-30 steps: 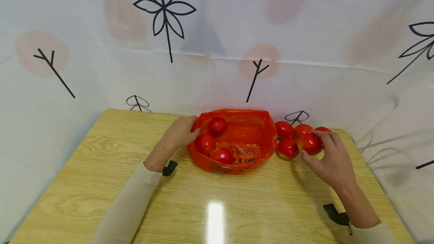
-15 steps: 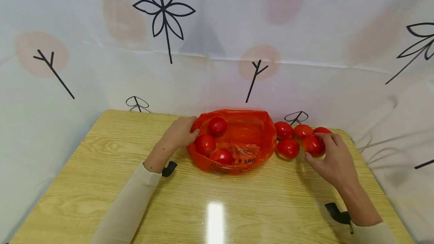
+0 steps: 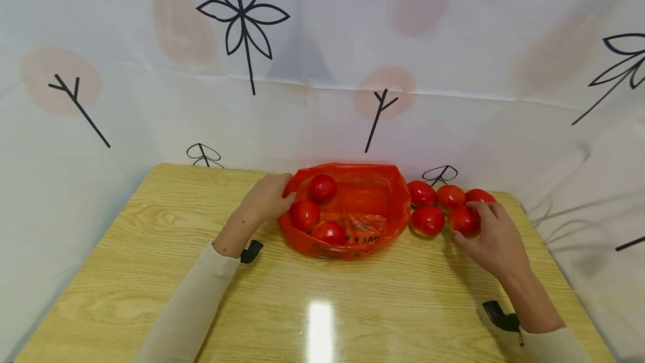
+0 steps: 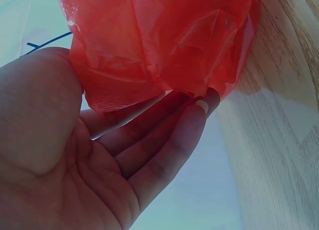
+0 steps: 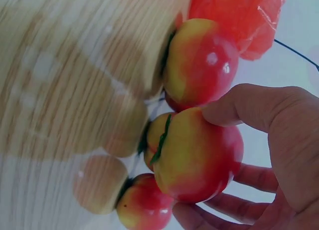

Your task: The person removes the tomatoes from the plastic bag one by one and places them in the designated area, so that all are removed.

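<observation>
A red plastic bag [image 3: 373, 195] lies with its mouth spread on the wooden table, and three red tomatoes [image 3: 305, 215] are inside it. My left hand [image 3: 264, 198] holds the bag's left rim; in the left wrist view the fingers curl under the red plastic [image 4: 159, 45]. To the right of the bag sits a cluster of several tomatoes [image 3: 428, 220]. My right hand [image 3: 496, 240] grips the front right one, a tomato [image 5: 199, 155] turning yellow toward its green calyx, between thumb and fingers. Part of this tomato is covered by the hand.
The wooden table [image 3: 252, 312] ends against a white patterned cloth [image 3: 322, 111] behind the bag. Another tomato [image 5: 199, 60] stands close beside the held one in the right wrist view. Dark wrist mounts [image 3: 501, 316] hang below both wrists.
The gripped tomato has shifted slightly right and toward me with my right hand, opening a gap to the tomato on its left. My left hand and the bag stay in place.
</observation>
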`<state>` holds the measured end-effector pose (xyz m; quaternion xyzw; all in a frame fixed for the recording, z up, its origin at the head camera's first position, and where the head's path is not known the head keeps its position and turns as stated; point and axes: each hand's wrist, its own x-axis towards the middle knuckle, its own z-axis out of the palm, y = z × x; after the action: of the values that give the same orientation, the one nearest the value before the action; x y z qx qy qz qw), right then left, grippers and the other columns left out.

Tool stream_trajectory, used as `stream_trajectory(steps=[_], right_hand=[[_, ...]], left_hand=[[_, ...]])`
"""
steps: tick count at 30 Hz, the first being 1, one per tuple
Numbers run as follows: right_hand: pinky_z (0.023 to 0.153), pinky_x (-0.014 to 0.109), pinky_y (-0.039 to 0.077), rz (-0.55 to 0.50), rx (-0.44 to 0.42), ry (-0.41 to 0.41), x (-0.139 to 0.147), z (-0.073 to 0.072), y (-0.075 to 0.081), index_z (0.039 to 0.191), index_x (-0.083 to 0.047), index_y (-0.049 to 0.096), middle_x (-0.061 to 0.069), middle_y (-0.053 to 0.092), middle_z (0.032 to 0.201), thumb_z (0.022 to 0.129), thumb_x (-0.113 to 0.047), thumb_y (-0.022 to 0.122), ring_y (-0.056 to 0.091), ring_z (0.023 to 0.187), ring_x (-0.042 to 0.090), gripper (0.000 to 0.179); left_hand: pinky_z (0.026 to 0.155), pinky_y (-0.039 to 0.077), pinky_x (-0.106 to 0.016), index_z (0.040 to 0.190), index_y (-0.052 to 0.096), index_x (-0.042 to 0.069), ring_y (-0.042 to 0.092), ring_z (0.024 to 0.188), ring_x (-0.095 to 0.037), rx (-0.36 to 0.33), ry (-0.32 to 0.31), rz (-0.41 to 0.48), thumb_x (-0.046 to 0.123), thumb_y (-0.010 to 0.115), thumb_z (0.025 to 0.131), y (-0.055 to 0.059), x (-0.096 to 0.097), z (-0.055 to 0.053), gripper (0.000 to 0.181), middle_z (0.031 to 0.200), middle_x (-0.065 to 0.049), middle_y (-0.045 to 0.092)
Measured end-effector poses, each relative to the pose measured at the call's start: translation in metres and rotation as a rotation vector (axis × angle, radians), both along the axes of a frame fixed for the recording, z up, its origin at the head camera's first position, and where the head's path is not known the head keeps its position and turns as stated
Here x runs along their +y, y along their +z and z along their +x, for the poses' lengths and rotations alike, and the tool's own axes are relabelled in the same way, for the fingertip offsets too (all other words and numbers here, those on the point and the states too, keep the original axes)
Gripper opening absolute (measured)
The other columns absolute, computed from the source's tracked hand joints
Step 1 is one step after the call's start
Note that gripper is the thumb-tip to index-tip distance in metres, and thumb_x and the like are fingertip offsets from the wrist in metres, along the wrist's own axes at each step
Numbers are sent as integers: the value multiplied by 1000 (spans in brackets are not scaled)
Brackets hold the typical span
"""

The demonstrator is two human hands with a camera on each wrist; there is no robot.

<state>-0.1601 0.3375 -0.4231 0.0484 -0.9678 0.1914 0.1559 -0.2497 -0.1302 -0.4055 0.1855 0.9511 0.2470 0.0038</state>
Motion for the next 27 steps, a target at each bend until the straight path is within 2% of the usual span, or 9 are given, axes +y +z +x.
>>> stream_trajectory(steps=[27], right_hand=[[86,74,51,29,-65,-6,3,-4,-12,130,10,52,37,50,125,79,-11,85,51,109,55,64]], left_hand=[[82,59,-40,120,68,5,64,88,-26,-18,-2,-1,17,64,102,1,1,1,22,103,-9,72]])
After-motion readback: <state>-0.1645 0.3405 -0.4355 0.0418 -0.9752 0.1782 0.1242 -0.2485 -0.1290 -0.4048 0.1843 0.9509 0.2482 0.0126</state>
